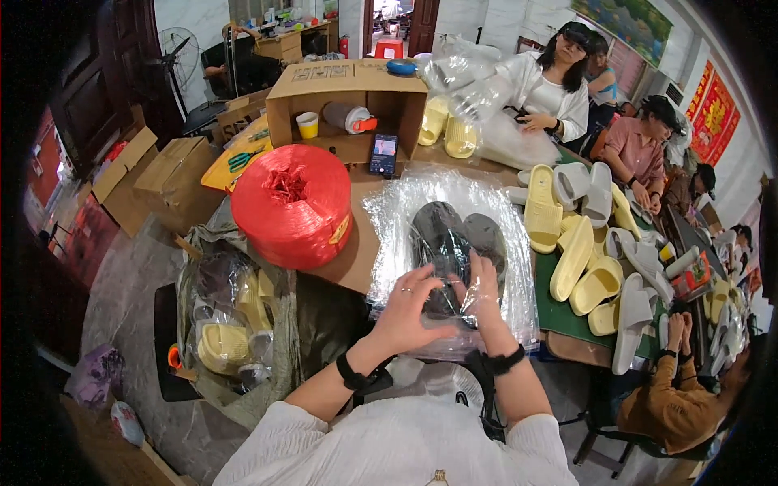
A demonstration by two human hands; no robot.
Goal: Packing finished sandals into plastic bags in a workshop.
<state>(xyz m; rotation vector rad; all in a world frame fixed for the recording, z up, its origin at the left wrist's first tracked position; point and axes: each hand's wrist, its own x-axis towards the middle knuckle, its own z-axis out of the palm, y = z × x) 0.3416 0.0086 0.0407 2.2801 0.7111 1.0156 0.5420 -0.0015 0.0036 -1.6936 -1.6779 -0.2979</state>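
My left hand point(412, 312) spreads open near dark, rounded slippers point(435, 229) amid clear plastic point(517, 283), my right hand point(484, 300) (grip unclear) over them.

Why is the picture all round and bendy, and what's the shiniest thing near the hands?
In the head view, the wide fisheye lens leaves the corners black and makes the dark door at the far left look slanted; also in the head view, the strongest glare is on the clear plastic bags under the dark slippers, near the left hand and right hand.
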